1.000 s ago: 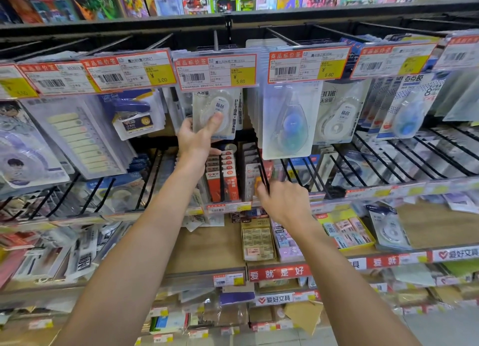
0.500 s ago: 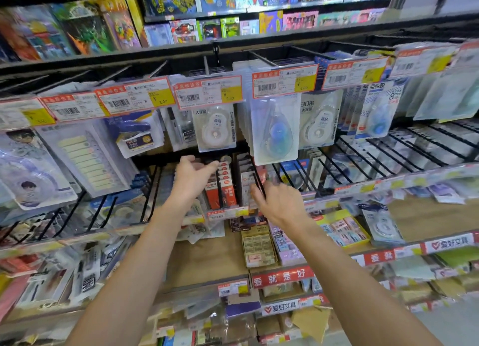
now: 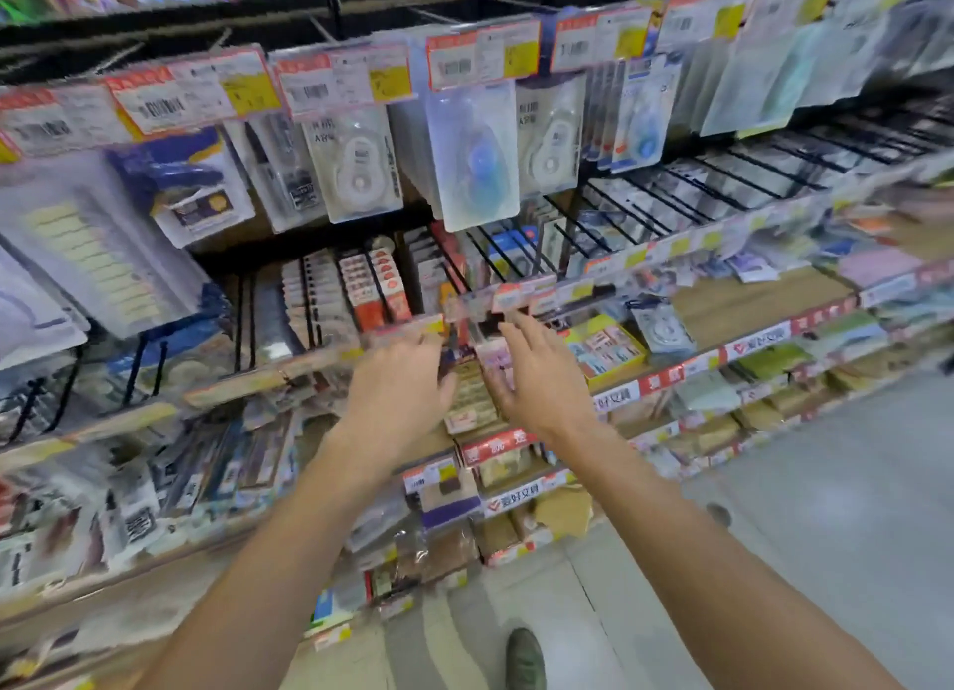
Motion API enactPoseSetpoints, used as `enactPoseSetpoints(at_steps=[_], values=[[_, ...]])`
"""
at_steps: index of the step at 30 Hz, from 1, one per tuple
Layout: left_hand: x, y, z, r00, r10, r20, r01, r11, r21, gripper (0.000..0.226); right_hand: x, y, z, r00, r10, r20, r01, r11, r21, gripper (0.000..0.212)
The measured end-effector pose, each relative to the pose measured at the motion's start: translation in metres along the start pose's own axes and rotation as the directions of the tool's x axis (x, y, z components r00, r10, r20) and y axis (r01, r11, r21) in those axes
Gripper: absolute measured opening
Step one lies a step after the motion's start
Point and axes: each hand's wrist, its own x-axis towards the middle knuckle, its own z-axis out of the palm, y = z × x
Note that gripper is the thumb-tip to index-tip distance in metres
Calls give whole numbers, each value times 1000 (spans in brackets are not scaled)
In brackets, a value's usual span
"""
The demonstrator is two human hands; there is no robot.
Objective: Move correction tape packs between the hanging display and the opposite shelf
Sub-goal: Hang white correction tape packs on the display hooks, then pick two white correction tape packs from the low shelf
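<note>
Hovering empty below the pegs, our left hand [image 3: 397, 384] and right hand [image 3: 542, 379] show loose, spread fingers. White correction tape pack in clear blister [image 3: 356, 165] hangs above, untouched. Next move, we judge: reach up, pinch it, slide off.

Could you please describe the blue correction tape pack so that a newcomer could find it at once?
Look along the top row of hanging hooks under the price tags. The blue correction tape pack hangs centrally, above both hands; its neighbours hold white dispensers.
</note>
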Motion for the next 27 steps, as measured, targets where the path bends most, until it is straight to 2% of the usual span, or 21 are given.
enactPoseSetpoints(at_steps=[5,8,11,16,20,27], values=[[-19,38,34,980,104,169,-110,994,27,41,-70,17,-5,973,145,182,-141,989,-33,50],[-29,60,53,961,161,224,-160,987,-22,32,-101,29,-17,924,247,292,-223,968,-116,44],[-35,79,68,941,236,243,-233,972,-43,33,-124,44,-26,862,352,365,-318,936,-150,46],[-29,110,80,918,319,235,-313,948,-66,44,-146,70,-40,823,443,357,-408,897,-171,45],[-18,145,83,899,376,223,-365,926,-91,29,-157,97,-56,799,493,344,-447,870,-208,42],[12,224,71,869,429,248,-423,903,-79,26,-157,168,-89,750,534,391,-462,845,-268,38]])
